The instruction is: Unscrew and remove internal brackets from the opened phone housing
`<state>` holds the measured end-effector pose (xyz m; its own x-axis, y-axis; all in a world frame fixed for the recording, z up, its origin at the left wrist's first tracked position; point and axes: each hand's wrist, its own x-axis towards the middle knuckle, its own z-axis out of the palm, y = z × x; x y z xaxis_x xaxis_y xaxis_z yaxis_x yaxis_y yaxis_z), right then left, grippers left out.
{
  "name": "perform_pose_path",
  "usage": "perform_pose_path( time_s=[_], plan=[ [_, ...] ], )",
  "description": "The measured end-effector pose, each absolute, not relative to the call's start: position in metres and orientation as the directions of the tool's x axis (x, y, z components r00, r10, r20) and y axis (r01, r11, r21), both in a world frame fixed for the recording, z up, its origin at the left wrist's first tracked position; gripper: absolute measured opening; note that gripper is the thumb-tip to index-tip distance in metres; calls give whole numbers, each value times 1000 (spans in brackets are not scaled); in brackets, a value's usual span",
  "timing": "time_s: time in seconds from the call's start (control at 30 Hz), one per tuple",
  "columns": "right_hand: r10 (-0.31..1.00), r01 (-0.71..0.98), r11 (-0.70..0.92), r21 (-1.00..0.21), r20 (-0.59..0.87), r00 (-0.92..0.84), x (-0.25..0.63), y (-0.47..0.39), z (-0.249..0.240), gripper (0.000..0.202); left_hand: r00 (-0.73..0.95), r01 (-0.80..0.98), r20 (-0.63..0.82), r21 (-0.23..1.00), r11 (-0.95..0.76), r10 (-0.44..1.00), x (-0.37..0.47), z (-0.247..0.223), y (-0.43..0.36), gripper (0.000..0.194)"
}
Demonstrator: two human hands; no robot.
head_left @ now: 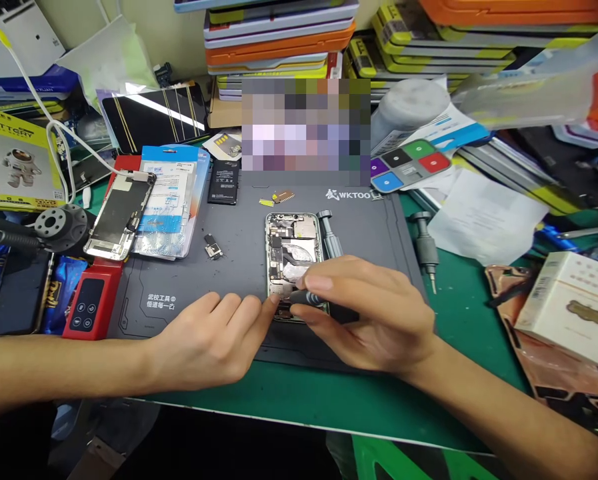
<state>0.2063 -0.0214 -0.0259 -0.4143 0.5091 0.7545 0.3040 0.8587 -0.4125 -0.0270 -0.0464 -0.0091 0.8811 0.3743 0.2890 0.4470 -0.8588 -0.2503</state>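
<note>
An opened phone (295,257) lies on the dark grey work mat (189,280), its circuit boards and inner parts exposed. My left hand (223,337) has curled fingers, with its index fingertip at the phone's lower left edge; the thumb is hidden. Between thumb and fingers, my right hand (379,313) grips a dark, ringed screwdriver (309,298) low over the phone's lower part. Its tip is too small to make out. Just beyond the right hand, a grey screwdriver (331,233) lies along the phone's right side.
Left of the mat are a detached phone screen (121,217) and a red device (95,300). A battery (224,181) and small metal part (213,247) lie on the mat. Another screwdriver (425,247) and a white box (573,307) are rightward. Stacked boxes (279,33) line the back.
</note>
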Motion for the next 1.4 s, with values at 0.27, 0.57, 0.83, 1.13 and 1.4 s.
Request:
perform_pose_path(
  time_s=[0.27,0.57,0.83,1.13,1.4],
  plan=[
    [486,300,871,-388,766,-420,210,-23,-23,56,886,443,276,-268,-856,372,-28,-10,-47,40],
    [479,329,870,-366,787,-389,212,-23,-25,56,876,458,293,-255,-851,384,-28,-10,-47,37],
    [437,324,890,-322,805,-401,210,-21,-22,51,876,462,287,-260,-848,388,-28,-11,-47,37],
    [440,341,886,-314,802,-404,208,-21,-19,51,876,462,279,-258,-848,392,-29,-10,-45,36],
    [458,370,874,-316,792,-404,209,-22,-19,49,883,447,285,-271,-852,373,-28,-9,-46,37]
  ],
)
